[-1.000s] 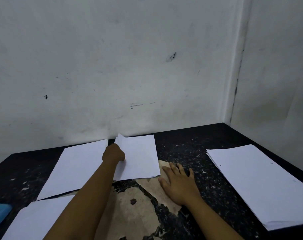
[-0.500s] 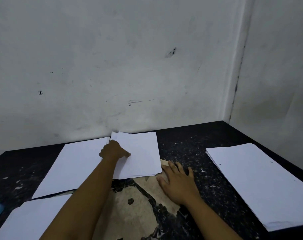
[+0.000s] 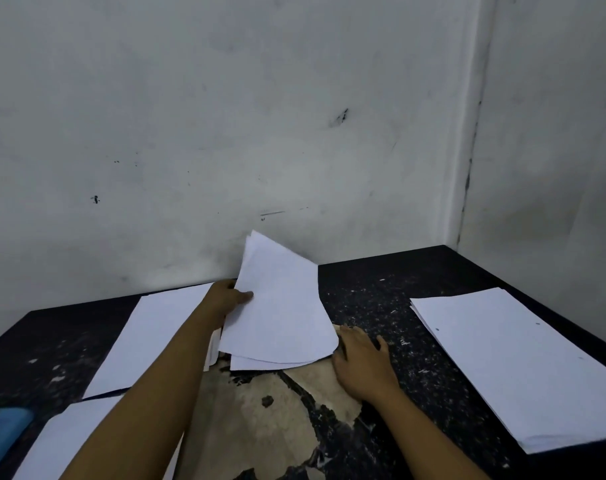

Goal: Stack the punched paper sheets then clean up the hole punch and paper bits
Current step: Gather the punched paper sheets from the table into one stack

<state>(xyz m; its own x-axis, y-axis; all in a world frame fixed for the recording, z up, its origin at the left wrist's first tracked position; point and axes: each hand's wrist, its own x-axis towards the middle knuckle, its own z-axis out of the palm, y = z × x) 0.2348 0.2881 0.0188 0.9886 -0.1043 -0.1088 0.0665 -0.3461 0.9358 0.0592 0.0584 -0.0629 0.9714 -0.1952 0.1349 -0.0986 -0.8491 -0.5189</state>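
Now, left hand [image 3: 229, 298]: grips a sheaf of white sheets [image 3: 281, 310], thumb on top, its far edge tilted up off the table.
Right hand [image 3: 362, 365]: flat, fingers spread on the worn tabletop [image 3: 381, 299], beside the sheaf.
Paper stack [image 3: 516, 362]: far right.
Blue object [image 3: 0, 434]: left edge.

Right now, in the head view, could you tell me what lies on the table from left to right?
Blue object at the edge → flat sheet → left hand → lifted sheets → right hand → paper stack.
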